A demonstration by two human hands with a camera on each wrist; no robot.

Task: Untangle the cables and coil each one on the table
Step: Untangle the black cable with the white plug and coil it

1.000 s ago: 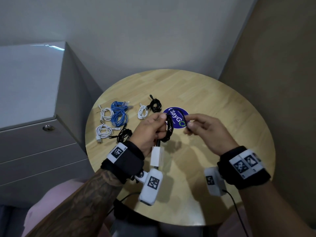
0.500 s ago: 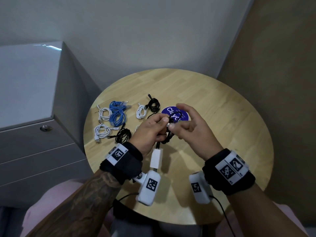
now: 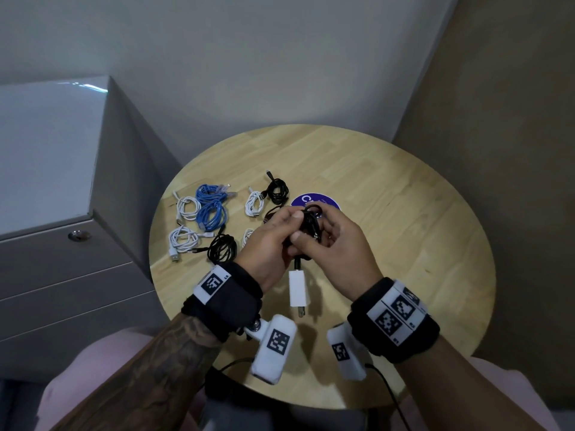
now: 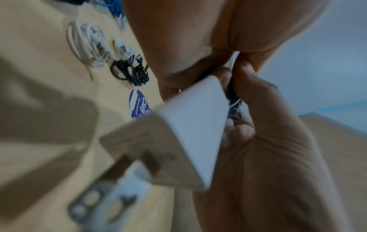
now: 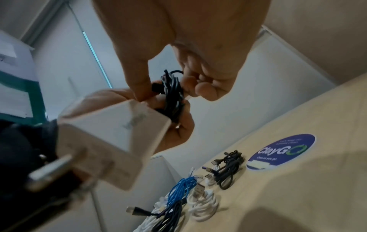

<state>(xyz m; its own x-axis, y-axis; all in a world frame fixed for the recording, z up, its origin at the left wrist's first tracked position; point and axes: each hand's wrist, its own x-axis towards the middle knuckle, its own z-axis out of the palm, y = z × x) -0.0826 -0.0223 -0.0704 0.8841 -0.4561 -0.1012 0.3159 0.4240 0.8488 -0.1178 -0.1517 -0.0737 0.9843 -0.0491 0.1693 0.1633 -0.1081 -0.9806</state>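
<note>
Both hands meet above the round wooden table (image 3: 389, 194): the left hand (image 3: 269, 244) grips the coiled black charger cable (image 3: 309, 222) with its white plug adapter (image 3: 299, 290) hanging straight below, while the right hand (image 3: 337, 247), equally near, pinches the coil's side.

Coiled cables (image 3: 202, 219) on table (image 3: 404, 231), left of sticker (image 3: 329, 202)

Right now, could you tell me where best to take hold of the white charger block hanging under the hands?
Grip the white charger block across its flat sides, coming from below: it hangs upright on the black cable, prongs down, body bare beneath both hands.
</note>
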